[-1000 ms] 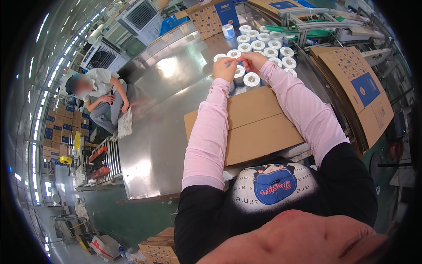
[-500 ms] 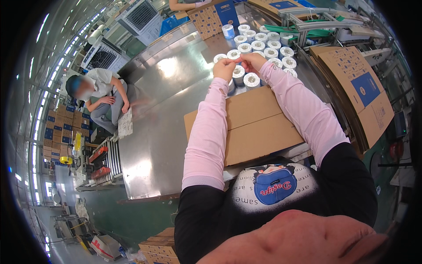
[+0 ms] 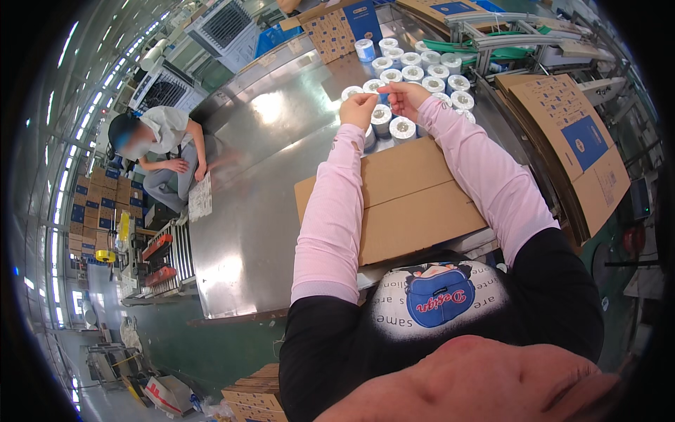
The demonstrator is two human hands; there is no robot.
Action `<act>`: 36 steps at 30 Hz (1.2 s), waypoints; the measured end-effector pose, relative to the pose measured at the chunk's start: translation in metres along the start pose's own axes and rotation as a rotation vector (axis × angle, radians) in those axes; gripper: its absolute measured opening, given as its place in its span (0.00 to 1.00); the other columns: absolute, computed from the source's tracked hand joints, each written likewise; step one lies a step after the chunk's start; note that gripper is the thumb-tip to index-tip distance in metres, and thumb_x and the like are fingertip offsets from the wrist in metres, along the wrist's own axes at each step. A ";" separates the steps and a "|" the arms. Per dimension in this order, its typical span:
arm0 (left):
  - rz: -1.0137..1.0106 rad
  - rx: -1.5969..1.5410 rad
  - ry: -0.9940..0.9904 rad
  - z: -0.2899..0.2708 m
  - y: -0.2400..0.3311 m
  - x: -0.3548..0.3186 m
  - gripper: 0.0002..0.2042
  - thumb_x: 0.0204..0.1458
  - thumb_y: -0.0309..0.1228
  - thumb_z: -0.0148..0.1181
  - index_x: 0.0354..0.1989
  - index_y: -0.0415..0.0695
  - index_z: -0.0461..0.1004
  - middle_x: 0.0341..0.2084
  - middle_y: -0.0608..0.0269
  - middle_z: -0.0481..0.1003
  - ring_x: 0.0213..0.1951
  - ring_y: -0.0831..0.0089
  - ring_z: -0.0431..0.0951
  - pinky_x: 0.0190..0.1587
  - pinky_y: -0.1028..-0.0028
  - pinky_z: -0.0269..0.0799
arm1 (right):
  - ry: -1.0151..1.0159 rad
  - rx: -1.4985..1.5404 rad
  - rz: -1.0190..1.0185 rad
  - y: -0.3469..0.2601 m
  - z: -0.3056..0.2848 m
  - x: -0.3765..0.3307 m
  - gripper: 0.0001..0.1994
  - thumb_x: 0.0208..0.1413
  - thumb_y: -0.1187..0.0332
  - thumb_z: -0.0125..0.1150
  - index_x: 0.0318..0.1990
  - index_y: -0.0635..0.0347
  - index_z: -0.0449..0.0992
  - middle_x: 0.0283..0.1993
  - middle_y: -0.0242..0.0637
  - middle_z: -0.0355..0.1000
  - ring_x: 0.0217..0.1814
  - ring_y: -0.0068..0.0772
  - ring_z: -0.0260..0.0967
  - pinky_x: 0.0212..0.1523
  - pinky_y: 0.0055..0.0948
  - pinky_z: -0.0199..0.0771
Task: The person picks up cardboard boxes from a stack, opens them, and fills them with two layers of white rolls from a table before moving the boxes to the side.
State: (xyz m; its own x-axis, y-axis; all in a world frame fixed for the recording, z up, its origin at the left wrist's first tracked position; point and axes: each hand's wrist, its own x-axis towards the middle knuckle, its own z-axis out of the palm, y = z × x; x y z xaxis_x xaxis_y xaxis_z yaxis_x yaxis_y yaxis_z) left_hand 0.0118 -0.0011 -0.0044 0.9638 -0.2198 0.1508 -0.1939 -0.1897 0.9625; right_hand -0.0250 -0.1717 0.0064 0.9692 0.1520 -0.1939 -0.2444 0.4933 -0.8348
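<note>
Both my hands are raised in front of me over the near edge of a group of white wrapped rolls (image 3: 402, 129) standing on end. My left hand (image 3: 358, 110) is closed, thumb and fingers pressed together in a pinch. Whatever it may hold is too small to make out. Close beside it, my right hand (image 3: 408, 100) has its index finger stretched toward the left hand, with the fingers apart and nothing visible in them. Under my forearms lies a flat brown cardboard box (image 3: 415, 204), touched by neither hand.
A shiny metal table (image 3: 246, 211) spreads to the left, where a person (image 3: 165, 144) sits at its edge. Stacked flat cartons (image 3: 569, 141) stand on the right beside a conveyor frame (image 3: 506, 39). A printed carton (image 3: 330, 35) stands at the far side.
My right hand has drawn slightly apart from the left, and its fingers have spread. The left hand stays pinched in nearly the same place. The seated person has shifted slightly.
</note>
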 end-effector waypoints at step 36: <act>0.043 0.126 0.051 -0.003 0.003 -0.004 0.11 0.49 0.34 0.64 0.33 0.36 0.80 0.28 0.61 0.80 0.31 0.76 0.77 0.36 0.75 0.72 | -0.141 -0.076 0.007 0.000 0.010 -0.007 0.17 0.64 0.54 0.47 0.43 0.57 0.76 0.26 0.26 0.70 0.29 0.20 0.65 0.34 0.22 0.68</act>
State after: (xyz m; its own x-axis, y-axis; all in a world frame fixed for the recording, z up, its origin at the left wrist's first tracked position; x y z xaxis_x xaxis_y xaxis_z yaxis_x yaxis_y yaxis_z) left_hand 0.0075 0.0017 -0.0013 0.9616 -0.1822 0.2054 -0.2534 -0.3008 0.9194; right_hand -0.0317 -0.1638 0.0131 0.9521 0.2768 -0.1298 -0.2428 0.4267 -0.8712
